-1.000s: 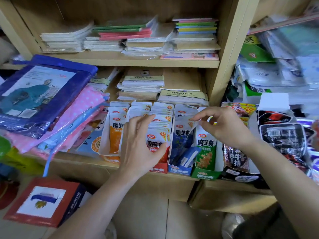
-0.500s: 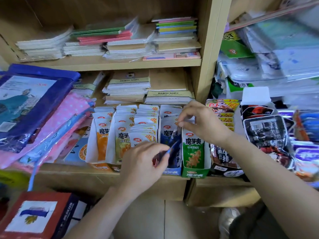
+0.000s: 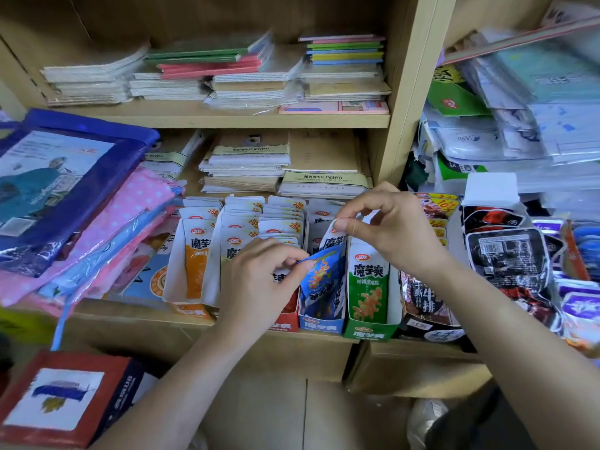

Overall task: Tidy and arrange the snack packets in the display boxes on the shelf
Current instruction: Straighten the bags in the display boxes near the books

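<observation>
While the left hand (image 3: 259,274) pinches the blue packet (image 3: 321,277) from 8 o'clock, the right hand (image 3: 386,228) nips its top at 1 o'clock. It sits crooked in the blue box (image 3: 319,323). The packet rows (image 3: 246,222) at 10 o'clock look neat-ish, so maybe halfway.

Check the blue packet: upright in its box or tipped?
Tipped: the blue packet leans crumpled, foot in the blue display box; left hand pinches its side edge, right hand its top corner.

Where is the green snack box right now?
In the head view, the green snack box stands on the lower shelf right of centre, between the blue box and the dark packets.
</observation>
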Available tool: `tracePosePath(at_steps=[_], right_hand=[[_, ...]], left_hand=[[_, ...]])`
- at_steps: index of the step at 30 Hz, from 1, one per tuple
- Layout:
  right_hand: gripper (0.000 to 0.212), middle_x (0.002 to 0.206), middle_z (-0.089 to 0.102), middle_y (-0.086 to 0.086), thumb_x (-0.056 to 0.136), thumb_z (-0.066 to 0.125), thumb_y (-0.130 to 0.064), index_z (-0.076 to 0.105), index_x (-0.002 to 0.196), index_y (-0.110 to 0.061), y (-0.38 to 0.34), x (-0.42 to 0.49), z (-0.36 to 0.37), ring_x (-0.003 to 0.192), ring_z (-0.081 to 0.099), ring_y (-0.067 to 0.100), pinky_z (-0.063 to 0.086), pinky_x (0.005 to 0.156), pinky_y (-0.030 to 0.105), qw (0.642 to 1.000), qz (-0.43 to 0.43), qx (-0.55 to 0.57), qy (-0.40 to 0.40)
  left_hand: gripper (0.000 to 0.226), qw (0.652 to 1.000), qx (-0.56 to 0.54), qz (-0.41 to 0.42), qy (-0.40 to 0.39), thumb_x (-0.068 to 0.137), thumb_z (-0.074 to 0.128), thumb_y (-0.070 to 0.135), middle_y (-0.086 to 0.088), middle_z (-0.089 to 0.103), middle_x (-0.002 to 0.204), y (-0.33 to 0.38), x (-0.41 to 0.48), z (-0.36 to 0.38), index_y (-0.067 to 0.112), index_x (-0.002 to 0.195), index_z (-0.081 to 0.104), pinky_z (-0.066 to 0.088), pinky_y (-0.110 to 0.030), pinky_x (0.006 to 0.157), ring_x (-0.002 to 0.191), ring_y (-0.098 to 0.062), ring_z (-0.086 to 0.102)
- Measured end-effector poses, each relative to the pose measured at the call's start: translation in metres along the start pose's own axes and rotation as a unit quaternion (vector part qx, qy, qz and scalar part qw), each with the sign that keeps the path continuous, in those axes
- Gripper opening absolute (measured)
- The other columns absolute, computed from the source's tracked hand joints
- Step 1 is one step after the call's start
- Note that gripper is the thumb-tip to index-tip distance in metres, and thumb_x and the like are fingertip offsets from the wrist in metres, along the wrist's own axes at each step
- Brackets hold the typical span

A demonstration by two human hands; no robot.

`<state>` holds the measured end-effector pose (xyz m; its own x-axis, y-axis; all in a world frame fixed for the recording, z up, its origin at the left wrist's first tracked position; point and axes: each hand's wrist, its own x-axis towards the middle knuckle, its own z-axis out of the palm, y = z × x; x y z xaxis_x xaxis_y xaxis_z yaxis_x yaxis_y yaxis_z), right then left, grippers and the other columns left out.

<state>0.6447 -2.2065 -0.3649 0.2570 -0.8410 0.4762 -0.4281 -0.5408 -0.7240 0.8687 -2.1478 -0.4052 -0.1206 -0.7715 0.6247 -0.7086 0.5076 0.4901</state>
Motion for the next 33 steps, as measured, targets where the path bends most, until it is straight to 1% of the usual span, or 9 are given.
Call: tracePosePath(at_steps=[4, 8, 13, 16, 19, 23, 27, 30, 33], right_hand=[[0.006, 0.077, 0.070, -0.008, 0.086, 0.079, -0.018, 0.074, 0.082, -0.021, 0.002, 0.003, -0.007, 0.081, 0.057, 0.004, 0.043, 0.065, 0.013, 0.998, 0.012, 0.010, 0.066], [0.007, 0.075, 0.070, 0.003, 0.092, 0.073, -0.013, 0.068, 0.088, -0.009, 0.009, 0.005, -0.010, 0.063, 0.061, 0.013, 0.056, 0.054, 0.031, 0.996, 0.053, 0.038, 0.064], [0.008, 0.084, 0.074, 0.010, 0.094, 0.068, -0.008, 0.071, 0.101, -0.006, 0.019, 0.006, -0.007, 0.067, 0.069, 0.025, 0.060, 0.069, 0.048, 0.993, 0.092, 0.073, 0.026], [0.017, 0.097, 0.075, 0.014, 0.095, 0.067, -0.010, 0.071, 0.112, -0.007, 0.015, 0.005, -0.007, 0.081, 0.070, 0.025, 0.060, 0.081, 0.040, 0.980, 0.120, 0.160, 0.001], [0.034, 0.104, 0.075, 0.004, 0.082, 0.076, -0.032, 0.072, 0.114, -0.019, 0.010, 0.001, -0.005, 0.099, 0.069, 0.021, 0.057, 0.087, 0.035, 0.983, 0.109, 0.138, -0.047], [0.048, 0.100, 0.074, 0.008, 0.068, 0.084, -0.037, 0.071, 0.112, -0.022, 0.014, 0.001, 0.002, 0.091, 0.067, 0.020, 0.055, 0.083, 0.040, 0.981, 0.126, 0.143, -0.041], [0.042, 0.090, 0.074, 0.017, 0.075, 0.085, -0.007, 0.067, 0.113, -0.011, 0.018, 0.004, 0.002, 0.076, 0.062, 0.026, 0.056, 0.074, 0.036, 0.971, 0.150, 0.184, -0.010], [0.043, 0.088, 0.075, 0.017, 0.077, 0.082, 0.002, 0.067, 0.115, -0.008, 0.020, 0.006, -0.002, 0.072, 0.061, 0.025, 0.057, 0.074, 0.051, 0.973, 0.154, 0.173, 0.010], [0.040, 0.090, 0.074, 0.021, 0.078, 0.080, 0.004, 0.068, 0.115, -0.007, 0.021, 0.009, -0.011, 0.073, 0.062, 0.026, 0.055, 0.076, 0.057, 0.973, 0.139, 0.180, 0.038]], left_hand=[[0.004, 0.992, -0.094, -0.074, 0.046, 0.088, 0.077, 0.018, 0.012, 0.072, 0.078, 0.004, 0.003, -0.004, 0.016, 0.088, 0.074, 0.055, -0.031, 0.061, 0.071, -0.010, 0.069], [0.004, 0.966, -0.177, -0.163, 0.098, 0.089, 0.076, 0.013, 0.003, 0.074, 0.077, 0.001, 0.009, -0.010, 0.014, 0.089, 0.072, 0.060, -0.043, 0.064, 0.069, -0.016, 0.073], [0.013, 0.913, -0.265, -0.261, 0.169, 0.092, 0.071, 0.009, 0.001, 0.075, 0.074, -0.006, 0.018, -0.026, 0.019, 0.086, 0.067, 0.053, -0.022, 0.058, 0.061, -0.013, 0.070], [0.013, 0.882, -0.329, -0.285, 0.182, 0.094, 0.068, 0.006, 0.000, 0.073, 0.072, -0.009, 0.019, -0.027, 0.017, 0.088, 0.064, 0.053, -0.022, 0.059, 0.060, -0.014, 0.068], [0.013, 0.859, -0.374, -0.301, 0.177, 0.094, 0.066, 0.004, 0.000, 0.073, 0.075, -0.008, 0.017, -0.026, 0.015, 0.092, 0.061, 0.054, -0.022, 0.062, 0.065, -0.017, 0.071], [0.014, 0.846, -0.403, -0.312, 0.155, 0.093, 0.065, 0.001, -0.001, 0.073, 0.078, -0.005, 0.015, -0.023, 0.013, 0.092, 0.057, 0.056, -0.024, 0.065, 0.070, -0.021, 0.074], [0.021, 0.857, -0.405, -0.301, 0.105, 0.089, 0.066, -0.007, -0.007, 0.076, 0.084, 0.001, 0.014, -0.023, 0.009, 0.097, 0.054, 0.058, -0.026, 0.067, 0.073, -0.023, 0.075], [0.045, 0.917, -0.303, -0.257, 0.035, 0.081, 0.077, -0.006, -0.004, 0.076, 0.094, 0.001, 0.012, -0.025, 0.017, 0.115, 0.057, 0.055, -0.032, 0.078, 0.089, -0.016, 0.072], [0.062, 0.967, -0.192, -0.165, -0.034, 0.073, 0.081, 0.017, 0.009, 0.070, 0.115, 0.001, 0.009, -0.032, 0.025, 0.129, 0.057, 0.047, -0.022, 0.091, 0.113, -0.007, 0.063]])
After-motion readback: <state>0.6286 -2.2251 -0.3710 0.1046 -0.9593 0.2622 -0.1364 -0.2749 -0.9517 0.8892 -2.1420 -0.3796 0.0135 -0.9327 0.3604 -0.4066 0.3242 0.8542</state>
